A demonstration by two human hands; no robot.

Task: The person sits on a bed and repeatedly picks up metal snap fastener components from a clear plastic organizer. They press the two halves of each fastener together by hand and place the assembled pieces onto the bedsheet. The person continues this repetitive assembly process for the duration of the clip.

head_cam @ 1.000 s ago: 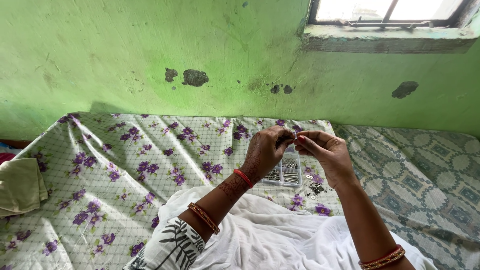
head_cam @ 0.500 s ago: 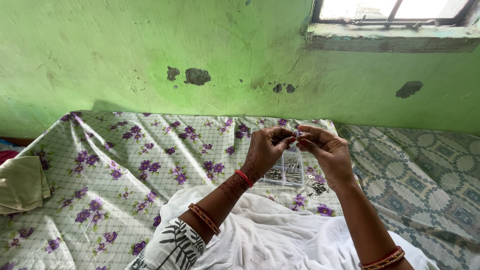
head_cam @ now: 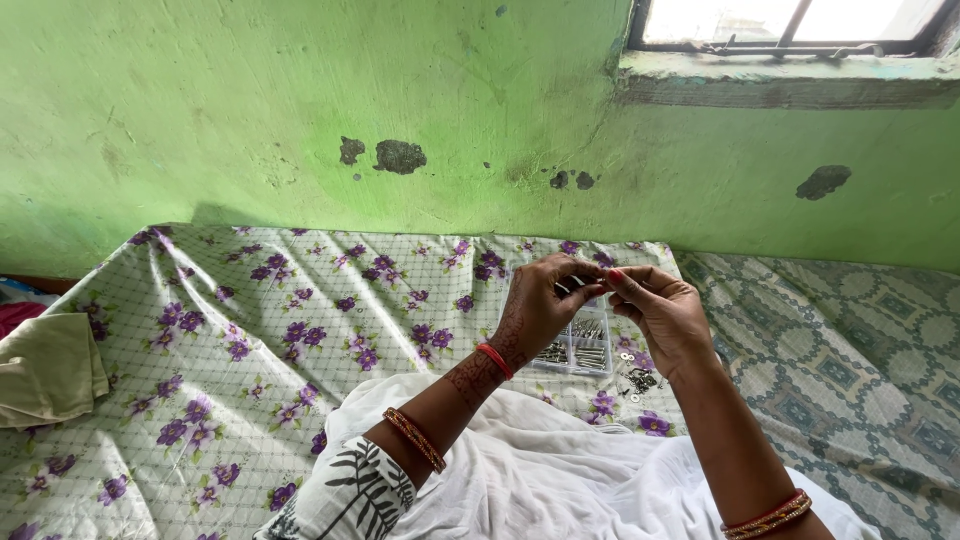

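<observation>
Clear plastic compartment box of screws sits on the floral sheet. Just above the box, left hand and right hand meet, fingertips pinching one small metal screw between them. Loose hardware lies right of the box.

A green plastered wall fills the upper half of the frame, marked with dark patches where paint has flaked. At the upper right sits a window above a worn ledge. A white sheet with purple flowers covers the lower left and middle. To its right lies a grey-green patterned cover. At the far left edge rests a folded beige cloth.
</observation>
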